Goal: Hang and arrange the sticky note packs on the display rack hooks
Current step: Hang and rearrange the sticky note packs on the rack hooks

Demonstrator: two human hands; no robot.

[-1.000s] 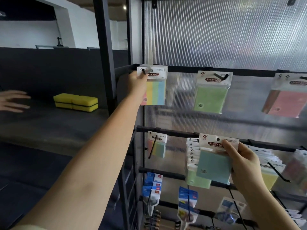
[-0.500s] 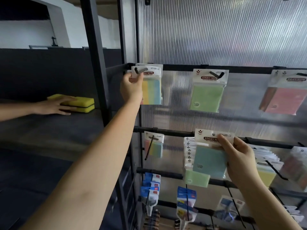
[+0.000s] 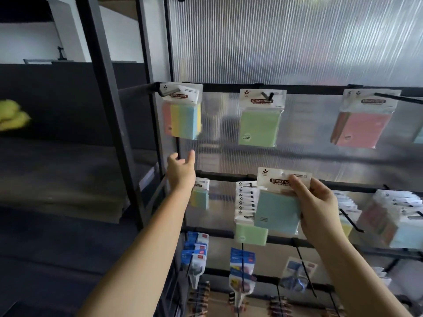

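A multicolour sticky note pack (image 3: 183, 115) hangs on the top-left hook (image 3: 168, 92) of the display rack (image 3: 309, 89). My left hand (image 3: 182, 171) hovers below it, fingers relaxed, holding nothing. My right hand (image 3: 317, 205) grips a light blue sticky note pack (image 3: 274, 207) in front of the middle row. A green pack (image 3: 259, 124) and a pink pack (image 3: 359, 124) hang further right on the top row.
A stack of green packs (image 3: 247, 213) hangs behind the blue one, with more packs (image 3: 389, 216) at the right. Blue carded items (image 3: 194, 252) hang lower down. A dark shelf (image 3: 68, 175) with a blurred yellow object (image 3: 11, 117) lies left of the black upright post (image 3: 107, 110).
My left hand let go of the multicolour pack, left hanging on the top-left hook, and dropped below it. The other person's hand at the left is gone from view.
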